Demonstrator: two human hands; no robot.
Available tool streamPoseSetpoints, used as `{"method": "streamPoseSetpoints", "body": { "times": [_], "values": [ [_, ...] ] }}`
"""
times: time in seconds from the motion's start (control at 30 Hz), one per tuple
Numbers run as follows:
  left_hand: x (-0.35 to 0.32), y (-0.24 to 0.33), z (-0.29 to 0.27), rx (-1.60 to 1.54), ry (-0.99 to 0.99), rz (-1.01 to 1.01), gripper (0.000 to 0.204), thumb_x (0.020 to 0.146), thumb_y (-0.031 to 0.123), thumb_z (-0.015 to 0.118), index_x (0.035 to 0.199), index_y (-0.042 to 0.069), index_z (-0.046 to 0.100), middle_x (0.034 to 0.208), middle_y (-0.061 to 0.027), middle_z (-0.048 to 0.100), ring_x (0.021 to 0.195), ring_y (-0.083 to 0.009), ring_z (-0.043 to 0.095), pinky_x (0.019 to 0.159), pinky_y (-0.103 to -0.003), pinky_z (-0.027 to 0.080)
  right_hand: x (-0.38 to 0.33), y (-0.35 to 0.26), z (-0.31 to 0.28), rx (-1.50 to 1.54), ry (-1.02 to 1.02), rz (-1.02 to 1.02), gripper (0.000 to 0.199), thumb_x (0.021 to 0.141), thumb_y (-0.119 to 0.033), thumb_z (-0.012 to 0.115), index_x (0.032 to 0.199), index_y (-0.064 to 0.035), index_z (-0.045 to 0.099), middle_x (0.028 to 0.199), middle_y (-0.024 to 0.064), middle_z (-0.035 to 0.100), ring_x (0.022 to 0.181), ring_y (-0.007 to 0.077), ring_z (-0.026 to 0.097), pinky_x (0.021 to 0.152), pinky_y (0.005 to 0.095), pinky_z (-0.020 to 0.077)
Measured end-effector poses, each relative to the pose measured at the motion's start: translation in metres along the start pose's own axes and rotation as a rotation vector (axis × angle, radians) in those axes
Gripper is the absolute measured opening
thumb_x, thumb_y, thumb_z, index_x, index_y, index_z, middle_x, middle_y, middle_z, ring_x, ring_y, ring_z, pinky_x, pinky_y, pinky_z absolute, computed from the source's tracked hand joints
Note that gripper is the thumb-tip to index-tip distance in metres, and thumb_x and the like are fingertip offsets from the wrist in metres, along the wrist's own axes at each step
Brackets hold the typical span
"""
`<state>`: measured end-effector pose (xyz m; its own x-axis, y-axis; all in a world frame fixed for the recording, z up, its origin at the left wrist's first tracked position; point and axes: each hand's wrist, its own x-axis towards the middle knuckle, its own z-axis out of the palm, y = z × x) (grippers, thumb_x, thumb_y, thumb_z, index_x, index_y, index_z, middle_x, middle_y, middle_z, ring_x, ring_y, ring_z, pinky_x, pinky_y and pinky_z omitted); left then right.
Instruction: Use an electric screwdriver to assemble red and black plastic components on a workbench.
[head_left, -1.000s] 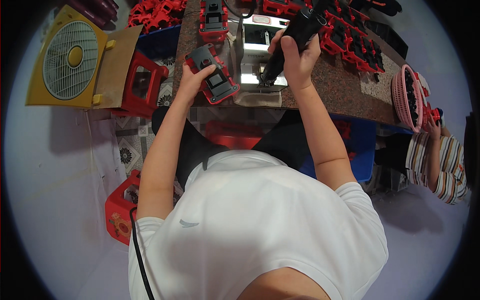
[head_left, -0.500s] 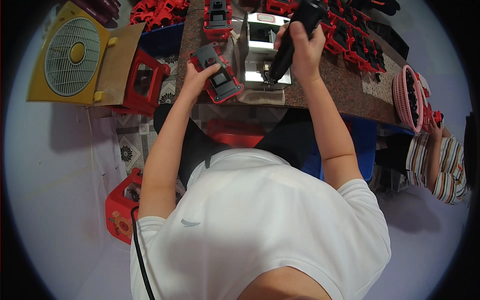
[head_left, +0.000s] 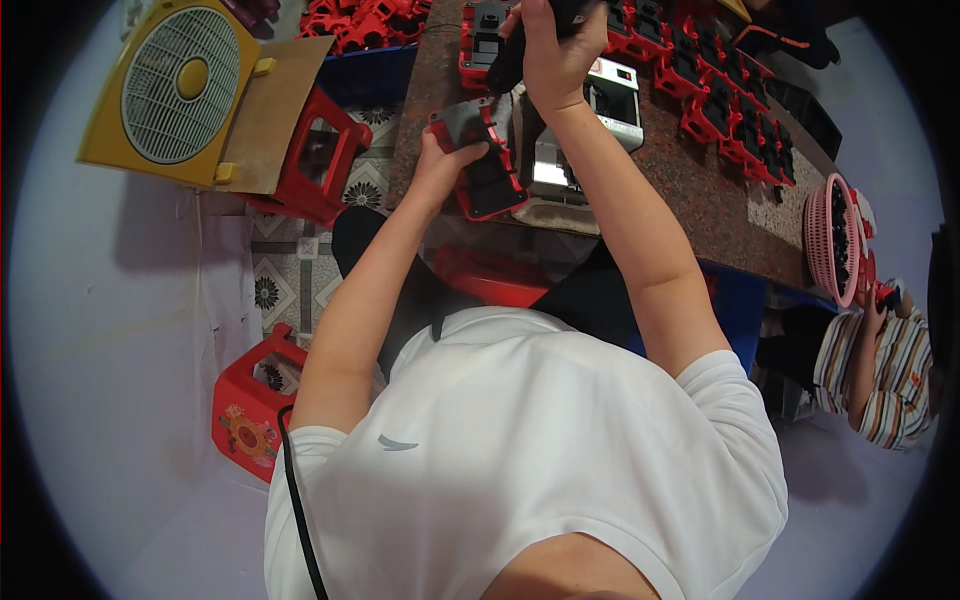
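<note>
My left hand (head_left: 440,160) grips a red and black plastic housing (head_left: 480,160), holding it tilted at the near edge of the brown stone-topped table (head_left: 700,200). My right hand (head_left: 555,45) is closed around a black power screwdriver (head_left: 512,55) whose tip points down toward the housing. Just behind the housing stands a small silver metal fixture (head_left: 590,130) on the table.
Several red and black housings (head_left: 720,90) lie in rows across the table. A pink basket (head_left: 835,235) sits at its right end, by a person in a striped top (head_left: 880,370). A yellow box fan (head_left: 180,85), red stools (head_left: 315,165) and a red crate (head_left: 255,405) stand on the floor left.
Both hands have shifted toward the far side of the table; the screwdriver has risen with my right hand, and the housing stays in my left hand.
</note>
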<state>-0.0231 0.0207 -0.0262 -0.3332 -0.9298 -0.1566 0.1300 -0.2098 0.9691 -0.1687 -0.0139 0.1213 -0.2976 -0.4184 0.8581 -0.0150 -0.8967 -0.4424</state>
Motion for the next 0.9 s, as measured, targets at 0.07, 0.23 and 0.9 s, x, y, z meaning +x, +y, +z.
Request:
{"method": "streamPoseSetpoints", "body": {
  "times": [0.07,0.23,0.9],
  "values": [
    [0.0,-0.004,0.0,0.022,0.029,-0.017,0.07,0.068,0.017,0.077,0.123,0.001,0.035,0.116,-0.0113,0.053,0.109,-0.0208,0.053,0.094,-0.033,0.041,-0.004,0.001,-0.001,-0.109,0.039,0.146,0.025,0.091,-0.025,0.063,0.086,-0.0056,0.048,0.062,0.0009,0.052,0.054,0.0089,0.05,0.05,0.0247,0.0426],
    [-0.002,-0.005,0.001,0.021,0.061,-0.063,0.074,0.069,0.019,0.078,0.125,0.001,0.033,0.119,-0.0128,0.052,0.111,-0.0213,0.052,0.096,-0.033,0.04,-0.006,0.005,0.003,-0.15,0.059,0.171,0.026,0.09,-0.024,0.064,0.094,-0.0052,0.046,0.069,-0.0002,0.053,0.057,0.0076,0.05,0.052,0.0235,0.0425],
    [0.002,-0.017,0.004,-0.044,-0.003,0.017,0.073,0.071,0.016,0.077,0.126,-0.001,0.033,0.117,-0.011,0.055,0.107,-0.0204,0.055,0.093,-0.031,0.043,-0.001,-0.011,0.005,-0.149,-0.15,0.217,0.026,0.09,-0.025,0.064,0.094,-0.0045,0.048,0.071,0.0009,0.054,0.059,0.0093,0.049,0.054,0.0249,0.0406]
  ]
}}
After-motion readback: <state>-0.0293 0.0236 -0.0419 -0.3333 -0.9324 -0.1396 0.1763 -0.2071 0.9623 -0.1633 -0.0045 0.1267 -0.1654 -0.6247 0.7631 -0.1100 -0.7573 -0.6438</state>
